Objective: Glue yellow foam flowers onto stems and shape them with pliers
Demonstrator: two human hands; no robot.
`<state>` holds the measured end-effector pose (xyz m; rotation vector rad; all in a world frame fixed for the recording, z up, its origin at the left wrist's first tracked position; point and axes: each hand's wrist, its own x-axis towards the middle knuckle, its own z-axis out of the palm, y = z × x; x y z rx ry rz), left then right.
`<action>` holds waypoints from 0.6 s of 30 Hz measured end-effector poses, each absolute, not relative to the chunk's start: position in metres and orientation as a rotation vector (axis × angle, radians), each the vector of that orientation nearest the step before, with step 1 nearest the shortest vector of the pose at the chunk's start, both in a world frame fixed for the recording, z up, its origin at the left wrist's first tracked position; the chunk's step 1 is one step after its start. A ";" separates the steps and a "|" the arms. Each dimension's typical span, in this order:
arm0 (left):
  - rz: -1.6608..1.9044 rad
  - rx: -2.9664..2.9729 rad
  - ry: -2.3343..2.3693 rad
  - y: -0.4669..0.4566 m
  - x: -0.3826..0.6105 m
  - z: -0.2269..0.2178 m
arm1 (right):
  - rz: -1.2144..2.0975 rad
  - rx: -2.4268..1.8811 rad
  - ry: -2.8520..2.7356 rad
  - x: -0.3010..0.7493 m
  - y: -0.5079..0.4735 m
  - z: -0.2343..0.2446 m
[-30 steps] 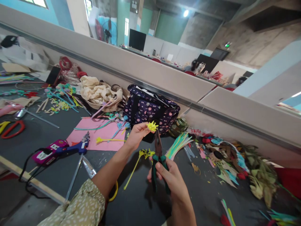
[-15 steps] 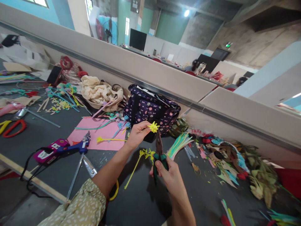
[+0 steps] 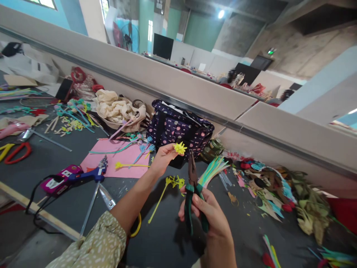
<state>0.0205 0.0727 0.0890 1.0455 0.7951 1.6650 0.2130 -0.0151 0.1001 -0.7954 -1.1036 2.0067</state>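
Between the thumb and fingers of my left hand [image 3: 165, 158] is a small yellow pipe-cleaner flower [image 3: 180, 148], raised over the table in front of a polka-dot bag. My right hand [image 3: 210, 210] grips the green handles of a pair of long-nose pliers [image 3: 192, 178]. The pliers' tip points upward, just right of the flower and apart from it. Below my left hand lie more yellow flower pieces [image 3: 174, 181], one with a long stem. A bundle of pastel pipe cleaners [image 3: 214, 169] lies to the right of the pliers.
On the left, a blue glue gun [image 3: 97, 173] rests by a pink sheet [image 3: 104, 147]. Scissors with red and yellow handles [image 3: 18, 153] lie farther left. The dark bag [image 3: 178, 128] stands against the partition [image 3: 167, 80]. Fabric scraps [image 3: 267, 197] spread over the right side.
The pliers have moved away from the flower, down and right, and their handles have spread apart. My left hand still holds the flower, shifted slightly left.
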 end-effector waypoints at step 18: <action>1.612 1.083 0.703 0.072 0.020 0.086 | 2.091 -0.750 -1.072 0.207 -0.015 0.104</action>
